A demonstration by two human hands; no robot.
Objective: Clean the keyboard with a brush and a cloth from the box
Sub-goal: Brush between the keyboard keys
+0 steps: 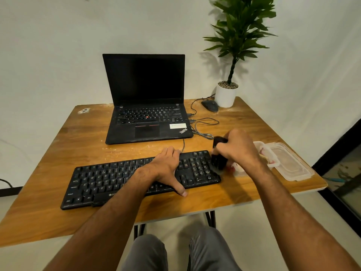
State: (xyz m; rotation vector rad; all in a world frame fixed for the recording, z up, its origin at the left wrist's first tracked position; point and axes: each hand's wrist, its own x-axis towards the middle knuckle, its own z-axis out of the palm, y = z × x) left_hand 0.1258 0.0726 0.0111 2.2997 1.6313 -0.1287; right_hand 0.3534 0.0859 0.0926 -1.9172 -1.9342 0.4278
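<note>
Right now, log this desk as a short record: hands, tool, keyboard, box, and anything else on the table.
left hand: rests flat on the keyboard, thumb over its near edge
right hand: grips a black brush
brush: motion-blurred, at the keyboard's right end, over the number pad
box: clear plastic, open, on the table right of the keyboard; contents unclear
laptop: open, screen dark, behind the keyboard
mouse: beside the potted plant

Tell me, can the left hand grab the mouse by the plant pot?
Probably, but not easily. The left hand rests flat on the keyboard, and the computer mouse sits at the far right corner, beyond the open laptop, a long cross-reach.
</note>
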